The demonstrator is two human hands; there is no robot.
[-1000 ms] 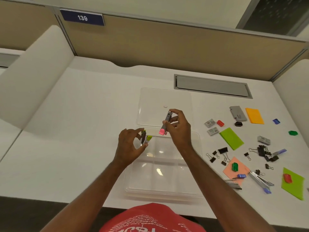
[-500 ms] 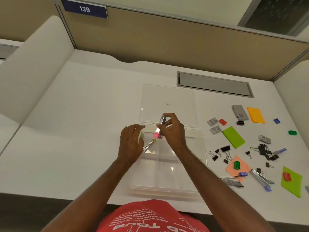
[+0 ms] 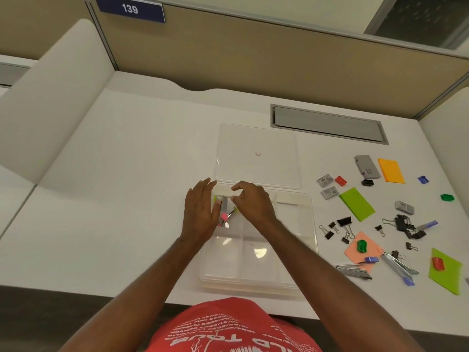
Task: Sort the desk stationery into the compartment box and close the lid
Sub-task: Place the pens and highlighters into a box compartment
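Note:
A clear compartment box [image 3: 312, 224] lies at the desk's front edge, its clear lid [image 3: 256, 138] open flat behind it. Two small metal tools lie together in the far-left compartment: one with a pink end [image 3: 223, 215], one with a yellow-green end [image 3: 234, 210]. My left hand [image 3: 200, 214] is flat with straight fingers at the box's left wall, beside the tools. My right hand [image 3: 253, 205] hovers just right of them with loosely curled fingers and holds nothing. The other compartments look bare.
To the right of the box lie loose black binder clips [image 3: 344, 224], green [image 3: 356, 204], orange [image 3: 390, 170] and pink [image 3: 361, 250] sticky pads, grey staple boxes [image 3: 330, 193], small coloured pieces and two more metal tools [image 3: 398, 268]. A grey cable hatch [image 3: 327, 124] sits behind.
Both hands dropped from above the box into its far-left compartment. Each let go of its metal tool, and both tools now lie there. The camera tilted slightly.

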